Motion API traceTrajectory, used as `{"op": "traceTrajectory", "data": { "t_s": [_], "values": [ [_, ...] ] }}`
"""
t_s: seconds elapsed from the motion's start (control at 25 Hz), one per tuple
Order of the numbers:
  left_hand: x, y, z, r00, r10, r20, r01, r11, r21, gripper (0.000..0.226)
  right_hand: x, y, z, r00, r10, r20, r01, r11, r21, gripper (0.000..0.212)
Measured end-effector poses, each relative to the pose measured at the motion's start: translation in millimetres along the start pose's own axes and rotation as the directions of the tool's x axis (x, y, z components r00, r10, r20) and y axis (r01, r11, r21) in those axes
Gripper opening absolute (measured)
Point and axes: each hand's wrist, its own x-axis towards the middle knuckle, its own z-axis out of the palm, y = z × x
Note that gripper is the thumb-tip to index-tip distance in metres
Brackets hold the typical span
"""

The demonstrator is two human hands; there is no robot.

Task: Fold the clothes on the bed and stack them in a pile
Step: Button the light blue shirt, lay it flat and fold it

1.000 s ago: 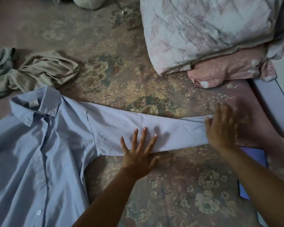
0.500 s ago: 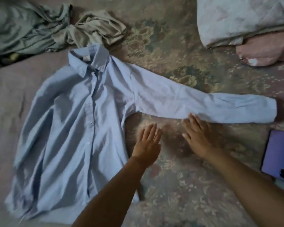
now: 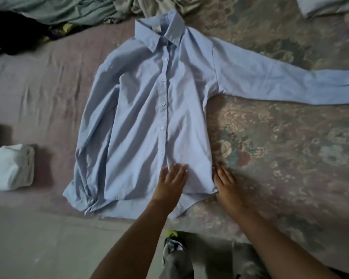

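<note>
From the head camera, the one view given, a light blue button-up shirt (image 3: 149, 109) lay front side up on the bed (image 3: 38, 81), buttoned down the placket. Its collar (image 3: 159, 31) pointed away from the person and its hem lay nearest them, at the bed's near edge, so the body's long axis ran from near to far. The sleeve on the person's right (image 3: 280, 83) stretched straight out sideways over the floral bedcover (image 3: 290, 158) and ran out of frame. The other sleeve (image 3: 95, 125) lay bent down along the shirt's left side, bunched and creased, with its cuff near the hem.

The left hand (image 3: 170, 183) lay flat on the lower front of the shirt, fingers straight and close together, pressing the cloth down. The right hand (image 3: 227, 185) lay flat with fingers extended just at the shirt's right side seam, touching its edge and resting mostly on the bedcover; neither hand pinched anything.

The shirt looked thin, light and limp, probably a woven cotton type that creases easily and would slide a little on the sheet. It would likely handle best taken at the shoulder seam and hem corner, or at the cuff for the outstretched sleeve, with one flat hand holding the fold line.

A folded white garment (image 3: 12, 168) sat well apart at the left, and crumpled grey-green clothes (image 3: 69, 11) lay beyond the collar.
</note>
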Motion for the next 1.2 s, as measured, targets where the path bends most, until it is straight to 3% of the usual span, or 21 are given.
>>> {"op": "traceTrajectory", "data": {
  "t_s": [0.08, 0.16, 0.24, 0.32, 0.4, 0.48, 0.56, 0.64, 0.72, 0.88, 0.92, 1.04, 1.12, 1.2],
  "values": [
    [-1, 0, 2, 0.980, 0.094, -0.173, -0.095, 0.995, 0.001, 0.044, -11, -4, -9, 0.992, 0.093, -0.088, -0.093, 0.996, 0.012, 0.045],
    [-13, 0, 7, 0.954, 0.180, -0.240, -0.190, 0.981, -0.019, 0.044, -35, -7, -23, 0.982, 0.090, -0.166, -0.106, 0.990, -0.089, 0.046],
    [-30, 3, 14, 0.950, 0.247, -0.190, -0.264, 0.962, -0.074, 0.048, -62, -9, -30, 0.989, 0.003, -0.150, -0.043, 0.964, -0.264, 0.046],
    [-42, 4, 15, 0.959, 0.251, -0.132, -0.268, 0.955, -0.126, 0.062, -72, -10, -25, 0.993, 0.021, -0.112, -0.062, 0.922, -0.381, 0.050],
    [-53, 0, 15, 0.977, 0.186, -0.106, -0.201, 0.967, -0.158, 0.081, -61, -13, -21, 0.990, 0.065, -0.121, -0.112, 0.896, -0.431, 0.053],
    [-71, -14, 19, 0.987, 0.054, -0.153, -0.074, 0.988, -0.133, 0.096, -52, -24, -19, 0.989, -0.084, -0.123, 0.023, 0.902, -0.432, 0.056],
    [-96, -43, 27, 0.984, -0.098, -0.147, 0.087, 0.993, -0.080, 0.106, -44, -39, -10, 0.978, -0.209, -0.024, 0.181, 0.892, -0.414, 0.056],
    [-118, -84, 38, 0.975, -0.210, -0.068, 0.204, 0.975, -0.087, 0.123, -40, -54, -3, 0.985, -0.150, 0.085, 0.171, 0.917, -0.360, 0.060],
    [-135, -119, 49, 0.961, -0.268, -0.072, 0.263, 0.962, -0.077, 0.117, -44, -67, 7, 0.982, 0.005, 0.188, 0.047, 0.962, -0.271, 0.077],
    [-152, -162, 69, 0.894, -0.427, -0.138, 0.404, 0.899, -0.168, 0.095, -47, -98, 18, 0.997, 0.064, 0.049, -0.051, 0.972, -0.231, 0.073],
    [-157, -174, 75, 0.911, -0.388, -0.139, 0.363, 0.915, -0.174, 0.092, -43, -119, 21, 0.999, 0.038, 0.035, -0.030, 0.975, -0.220, 0.073],
    [-176, -209, 87, 0.991, -0.080, -0.109, 0.074, 0.996, -0.056, 0.089, -20, -190, 36, 0.990, -0.137, 0.042, 0.143, 0.970, -0.195, 0.073],
    [-185, -233, 82, 0.977, 0.010, -0.213, -0.025, 0.997, -0.068, 0.067, -2, -229, 45, 0.977, -0.151, 0.152, 0.176, 0.970, -0.167, 0.101],
    [-189, -259, 80, 0.927, 0.127, -0.352, -0.170, 0.981, -0.093, 0.056, 14, -258, 54, 0.977, -0.082, 0.198, 0.111, 0.984, -0.141, 0.124]
  ]
}}
